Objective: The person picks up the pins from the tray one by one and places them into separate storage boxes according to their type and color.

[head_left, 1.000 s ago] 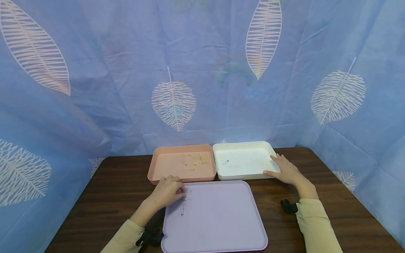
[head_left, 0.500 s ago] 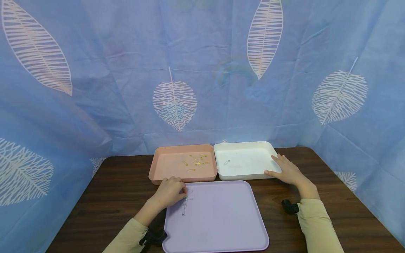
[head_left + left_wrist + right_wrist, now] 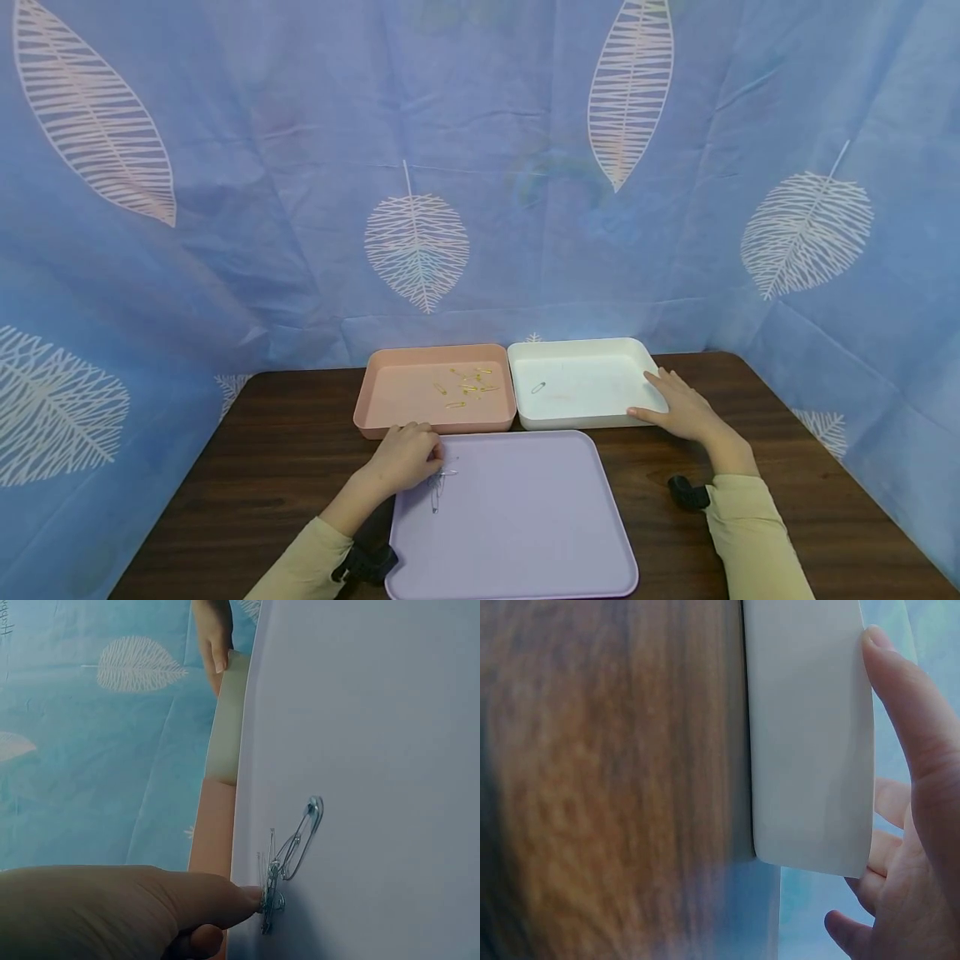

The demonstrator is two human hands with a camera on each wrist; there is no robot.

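My left hand point(image 3: 408, 457) bends over the upper left corner of the lavender tray point(image 3: 525, 517). Its thumb and fingers pinch at a small tangle of silver safety pins point(image 3: 436, 493). Close up in the left wrist view, the thumb tip meets the safety pins point(image 3: 271, 881), while the fingers behind are mostly hidden. My right hand point(image 3: 682, 406) rests on the near right corner of the white tray point(image 3: 585, 419), thumb on the rim and fingers spread along the side. One silver safety pin point(image 3: 538, 387) lies inside that white tray.
Left of the white tray, a pink tray point(image 3: 382, 400) holds several gold safety pins point(image 3: 455, 405). Both stand side by side behind the lavender tray on a dark wooden table point(image 3: 285, 450). A blue leaf-print curtain point(image 3: 495, 250) hangs behind the table.
The head view has shifted slightly. Both hands keep nearly the same places, the left at the silver pins and the right on the white tray.
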